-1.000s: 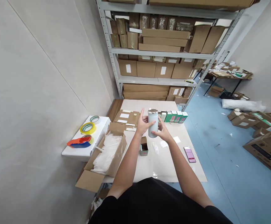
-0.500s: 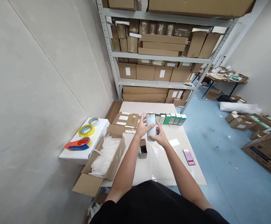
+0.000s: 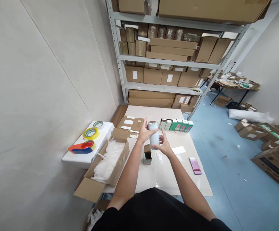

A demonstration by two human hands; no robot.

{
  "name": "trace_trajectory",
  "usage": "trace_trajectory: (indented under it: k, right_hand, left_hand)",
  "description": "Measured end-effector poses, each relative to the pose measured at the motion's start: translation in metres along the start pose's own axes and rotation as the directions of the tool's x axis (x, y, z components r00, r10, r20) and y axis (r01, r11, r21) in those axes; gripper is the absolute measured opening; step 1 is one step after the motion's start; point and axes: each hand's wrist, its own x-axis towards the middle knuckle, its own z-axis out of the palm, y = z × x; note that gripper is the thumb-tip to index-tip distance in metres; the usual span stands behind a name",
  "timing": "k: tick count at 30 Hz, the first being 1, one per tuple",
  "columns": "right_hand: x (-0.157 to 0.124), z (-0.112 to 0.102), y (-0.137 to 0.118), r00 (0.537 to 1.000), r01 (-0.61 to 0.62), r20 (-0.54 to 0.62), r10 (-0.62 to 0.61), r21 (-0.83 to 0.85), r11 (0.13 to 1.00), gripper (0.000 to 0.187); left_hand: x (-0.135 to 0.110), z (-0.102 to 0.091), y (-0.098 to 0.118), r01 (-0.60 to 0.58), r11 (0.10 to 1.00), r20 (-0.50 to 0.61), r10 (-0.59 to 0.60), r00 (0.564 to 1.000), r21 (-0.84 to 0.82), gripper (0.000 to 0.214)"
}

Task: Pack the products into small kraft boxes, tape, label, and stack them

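Observation:
A pale blue tumbler point(image 3: 154, 138) with a metal-coloured top is held above the table, slightly tilted. My left hand point(image 3: 144, 132) wraps its left side, the thumb across the front. At its lower right, my right hand point(image 3: 164, 146) touches it with the thumb, while the other fingers are raised and partly apart. Just below the tumbler stands a small green box point(image 3: 147, 158), its brown flap up and its inside dark. A clear plastic wrapper point(image 3: 159, 157) lies beside that box.
Several green and white boxes point(image 3: 176, 125) form a row behind my hands. An open carton point(image 3: 122, 160) of white packing stands left, near tape rolls point(image 3: 90, 133) and a red-blue tape dispenser point(image 3: 81, 148). A phone point(image 3: 195, 166) and white paper point(image 3: 178, 149) lie right. Shelving point(image 3: 163, 87) rises behind.
The view has shifted slightly. The tumbler has turned a little in my hands and sits a bit lower and to the left. My right hand's fingers have loosened from its side.

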Motion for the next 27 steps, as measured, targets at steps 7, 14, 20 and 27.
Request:
trace_trajectory:
  k: [7,14,20,27]
  right_hand:
    - [0.001,0.002,0.001,0.998,0.009,-0.057,-0.009,0.005,1.0,0.129]
    - [-0.001,0.006,0.002,1.0,-0.001,0.006,0.001,0.056,0.998,0.126]
    - [-0.001,0.008,0.006,0.999,-0.007,-0.04,0.009,0.058,0.998,0.126]
    - [-0.006,0.01,0.018,0.997,-0.037,-0.064,0.044,0.095,0.995,0.129]
  left_hand:
    - [0.0,0.0,-0.005,-0.057,0.998,0.003,0.057,0.998,0.023,0.131]
    - [0.0,0.002,-0.001,-0.047,0.999,0.009,0.047,0.999,0.005,0.127]
    - [-0.002,0.004,-0.003,-0.018,1.0,-0.106,0.021,0.994,0.024,0.13]
    - [-0.004,-0.002,-0.013,-0.054,0.993,-0.086,0.063,0.994,0.105,0.13]
